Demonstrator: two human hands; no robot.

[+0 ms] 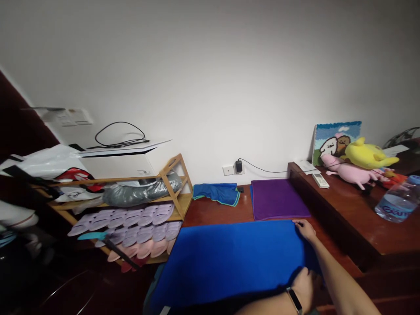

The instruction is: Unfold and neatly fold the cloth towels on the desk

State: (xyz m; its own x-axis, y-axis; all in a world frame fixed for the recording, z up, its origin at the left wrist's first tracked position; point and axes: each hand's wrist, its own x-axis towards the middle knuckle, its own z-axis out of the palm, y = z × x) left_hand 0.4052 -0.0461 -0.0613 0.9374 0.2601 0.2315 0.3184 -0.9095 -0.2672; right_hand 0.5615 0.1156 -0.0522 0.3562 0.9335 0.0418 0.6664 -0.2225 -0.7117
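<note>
A large bright blue towel [226, 262] is spread flat in the lower middle of the view. My right hand [305, 230] pinches its far right corner between the fingertips. My left hand [306, 286], with a dark band on the wrist [294, 300], grips the towel's right edge nearer to me. Both hands sit at the towel's right side. Beyond it lies a folded purple towel [278, 199], a short way from my right hand and apart from the blue one. A crumpled blue cloth with green trim [216, 194] lies further left.
A bamboo shoe rack [173, 188] holding several lilac slippers stands to the left. To the right, a dark wooden ledge [341, 214] carries plush toys, a remote, a water bottle and a tufted picture. A charger is plugged into the wall socket [228, 170].
</note>
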